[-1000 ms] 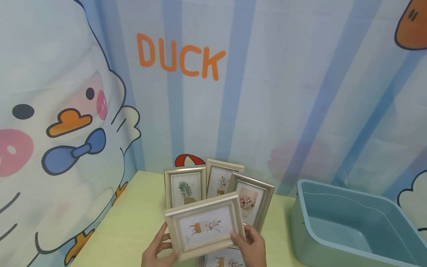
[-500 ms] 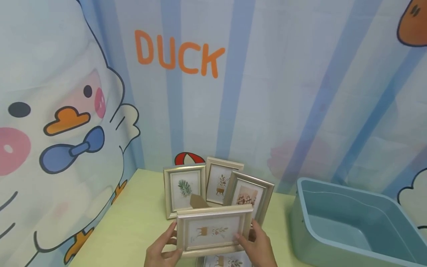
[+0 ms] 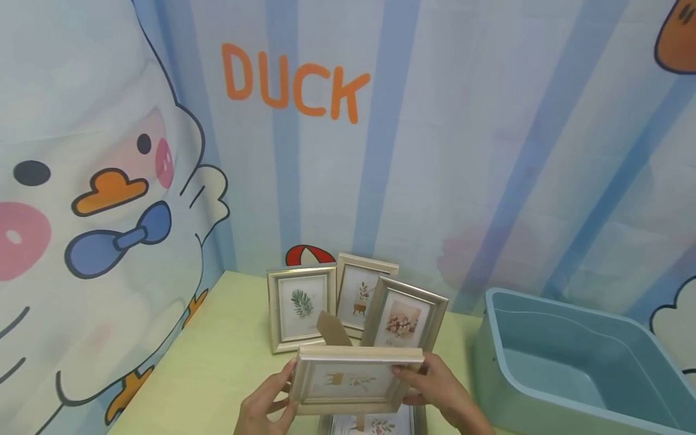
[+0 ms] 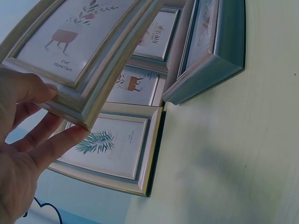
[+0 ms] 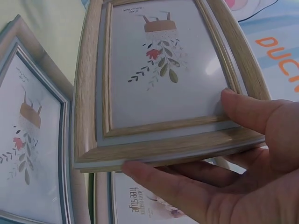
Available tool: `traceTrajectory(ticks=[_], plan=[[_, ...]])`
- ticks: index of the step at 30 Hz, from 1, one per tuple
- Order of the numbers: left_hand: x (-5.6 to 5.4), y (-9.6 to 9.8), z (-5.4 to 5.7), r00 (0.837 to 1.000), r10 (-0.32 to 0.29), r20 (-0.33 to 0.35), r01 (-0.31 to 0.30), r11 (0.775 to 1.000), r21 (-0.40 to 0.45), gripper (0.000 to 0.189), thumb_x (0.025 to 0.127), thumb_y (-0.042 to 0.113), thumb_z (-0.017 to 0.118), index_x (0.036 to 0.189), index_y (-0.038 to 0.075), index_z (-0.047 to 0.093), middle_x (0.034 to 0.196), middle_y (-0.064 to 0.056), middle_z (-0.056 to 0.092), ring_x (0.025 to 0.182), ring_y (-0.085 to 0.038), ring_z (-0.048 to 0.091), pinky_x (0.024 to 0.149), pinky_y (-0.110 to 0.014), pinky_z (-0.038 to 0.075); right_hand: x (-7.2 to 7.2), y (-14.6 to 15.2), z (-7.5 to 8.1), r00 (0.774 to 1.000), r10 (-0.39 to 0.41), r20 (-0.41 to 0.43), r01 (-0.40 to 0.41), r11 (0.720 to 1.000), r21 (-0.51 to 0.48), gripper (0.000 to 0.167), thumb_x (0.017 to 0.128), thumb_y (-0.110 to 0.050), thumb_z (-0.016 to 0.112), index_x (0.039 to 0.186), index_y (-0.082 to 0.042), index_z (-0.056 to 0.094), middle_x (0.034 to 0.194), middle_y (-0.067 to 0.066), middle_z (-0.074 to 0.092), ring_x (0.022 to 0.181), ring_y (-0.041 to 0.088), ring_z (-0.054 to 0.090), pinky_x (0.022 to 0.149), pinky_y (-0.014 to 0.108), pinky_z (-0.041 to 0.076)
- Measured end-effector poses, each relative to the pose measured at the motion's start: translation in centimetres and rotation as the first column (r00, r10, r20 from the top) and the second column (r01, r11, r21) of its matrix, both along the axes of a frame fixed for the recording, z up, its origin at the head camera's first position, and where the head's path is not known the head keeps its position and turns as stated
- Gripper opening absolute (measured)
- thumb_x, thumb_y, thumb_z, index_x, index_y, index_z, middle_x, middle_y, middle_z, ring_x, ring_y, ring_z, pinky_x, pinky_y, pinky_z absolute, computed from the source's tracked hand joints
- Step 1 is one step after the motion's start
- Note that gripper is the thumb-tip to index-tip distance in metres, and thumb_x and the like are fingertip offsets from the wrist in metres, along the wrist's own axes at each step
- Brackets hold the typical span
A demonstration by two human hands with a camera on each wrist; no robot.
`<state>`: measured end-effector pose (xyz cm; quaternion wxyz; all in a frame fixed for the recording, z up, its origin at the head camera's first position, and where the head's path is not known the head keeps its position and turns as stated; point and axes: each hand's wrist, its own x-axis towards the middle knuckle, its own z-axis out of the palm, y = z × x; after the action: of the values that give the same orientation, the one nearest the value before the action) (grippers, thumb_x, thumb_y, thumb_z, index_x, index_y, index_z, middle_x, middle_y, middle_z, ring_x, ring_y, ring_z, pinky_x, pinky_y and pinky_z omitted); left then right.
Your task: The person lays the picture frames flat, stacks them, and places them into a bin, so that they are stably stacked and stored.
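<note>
While both your hands hold the frame (image 3: pixel 356 386) up off the table (image 3: pixel 212 338), you've got print in several spots. Big orange "DUCK" (image 3: pixel 283 84) on the striped backdrop (image 3: pixel 462 151). Held frame's insert: small text by the stool legs, looks like 4"x6" over 10cmx15cm in your left wrist view. Blossom frame (image 3: pixel 402 317): "free style" (image 5: pixel 132 200), readable in both wrist views; the smaller line beside it is too fine to make out. Leaf frame (image 3: pixel 302 305) has tiny print too, illegible.

Your left hand (image 3: pixel 266 402) pinches the frame's left end at a lower corner, thumb on the front moulding, fingers curled at the side and underneath. Your right hand (image 3: pixel 440 386) pinches the opposite end: thumb on the front, on the inner rim, index along the outer edge, other fingers behind. Right wrist comes in from the lower right, forearm slanting.

You hold the frame long side across, its stool-and-plant picture sideways, top edge showing. It's just above the lower frame (image 3: pixel 375 424), whose picture looks the same, and in front of the leaf, blossom and back frame (image 3: pixel 361 296). Brown flap (image 3: pixel 333 329) sticks up right behind it. Blossom frame overlaps the back frame. Blue-green bin (image 3: pixel 502 362) sits to your right, apart from the frames.
</note>
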<state>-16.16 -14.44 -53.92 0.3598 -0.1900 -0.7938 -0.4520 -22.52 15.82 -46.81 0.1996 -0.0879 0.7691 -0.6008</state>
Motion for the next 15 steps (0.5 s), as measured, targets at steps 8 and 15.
traceTrajectory(ticks=[8,15], plan=[[-0.3,-0.3,-0.5,0.997,-0.076,-0.019,0.076,0.997,-0.019,0.093,0.05,-0.029,0.076,0.137,0.0,0.057,0.099,-0.011,0.07,0.083,-0.003,0.065,0.063,-0.016,0.059,0.1,1.1,-0.4,0.997,0.078,0.027,-0.076,0.995,-0.071,0.047,0.097,-0.016,0.065,0.13,0.015,0.052,0.118,0.025,0.068,0.106,0.032,0.068,0.082,0.055,0.06],[-0.3,0.0,-0.4,0.999,-0.054,0.007,0.054,0.998,-0.025,0.089,0.053,-0.027,0.077,0.135,0.001,0.058,0.099,-0.008,0.071,0.082,-0.004,0.066,0.063,-0.015,0.059,0.6,1.4,-1.1,0.999,0.049,0.022,-0.048,0.996,-0.074,0.049,0.097,-0.017,0.066,0.13,0.016,0.051,0.122,0.03,0.065,0.11,0.041,0.067,0.083,0.056,0.059]])
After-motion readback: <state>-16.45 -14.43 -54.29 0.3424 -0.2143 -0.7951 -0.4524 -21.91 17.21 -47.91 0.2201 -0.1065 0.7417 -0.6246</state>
